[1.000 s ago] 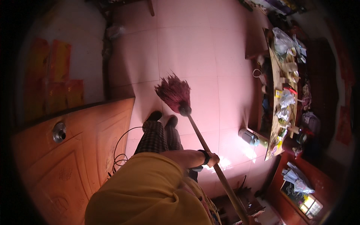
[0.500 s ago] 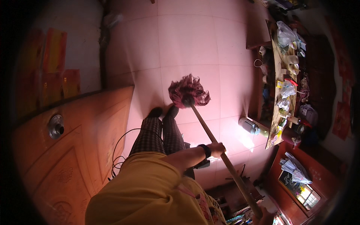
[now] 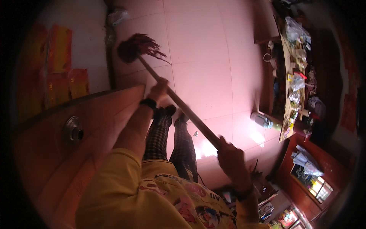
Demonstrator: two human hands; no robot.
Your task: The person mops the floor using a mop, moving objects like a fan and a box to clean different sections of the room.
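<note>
A mop with a wooden handle (image 3: pixel 190 113) slants from the lower right up to the left. Its dark red strand head (image 3: pixel 134 49) lies on the pink tiled floor by the left wall, strands trailing to the right. My left hand (image 3: pixel 158 89), below a black wristband, is closed round the handle a short way from the head. Farther up the handle, nearer my body, my right hand (image 3: pixel 230 157) grips it with the fingers wrapped round. Both of my feet stand on the floor between the hands.
At left stands a wooden door (image 3: pixel 103 114) with a round metal knob (image 3: pixel 73 129). A clear plastic bag (image 3: pixel 118 16) sits by the far left wall. Along the right runs a cluttered wooden table (image 3: pixel 286 80); a grey-green container (image 3: pixel 261 120) stands on the floor beside it.
The mop head has swung forward and left, from near my feet to beside the left wall. Both hands moved with the handle; my right hand has come farther into view.
</note>
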